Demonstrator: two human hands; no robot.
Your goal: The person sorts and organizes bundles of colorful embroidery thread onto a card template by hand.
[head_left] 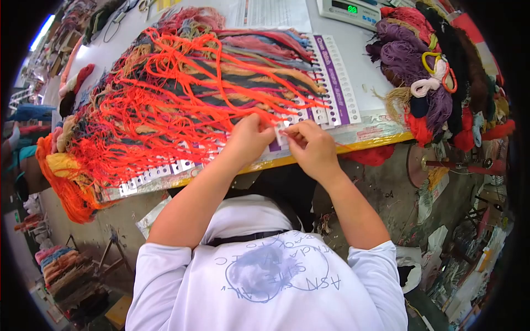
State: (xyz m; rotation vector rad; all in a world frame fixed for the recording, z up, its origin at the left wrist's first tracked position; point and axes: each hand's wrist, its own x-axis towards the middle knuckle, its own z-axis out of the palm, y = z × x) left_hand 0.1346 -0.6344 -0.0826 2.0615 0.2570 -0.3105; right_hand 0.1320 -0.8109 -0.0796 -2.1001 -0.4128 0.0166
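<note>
Bright orange embroidery thread (182, 91) lies in long strands across a pile of many-coloured threads on the table. White thread cards with rows of punched holes (350, 105), some with a purple printed stripe, lie under the threads, which pass through holes along the edge. My left hand (253, 140) is closed at the front edge of a card, thumb and fingers pinched on orange thread. Close beside it, my right hand (313, 148) pinches an end of orange thread at the card's holes. The fingertips nearly meet and partly hide the thread.
A digital scale (350, 12) stands at the back. Purple, red and black yarn skeins (406, 52) are heaped at the right. A printed sheet (270, 14) lies behind the cards. Yellow edging (386, 140) runs along the table front. Stacked yarn (72, 270) sits at the lower left.
</note>
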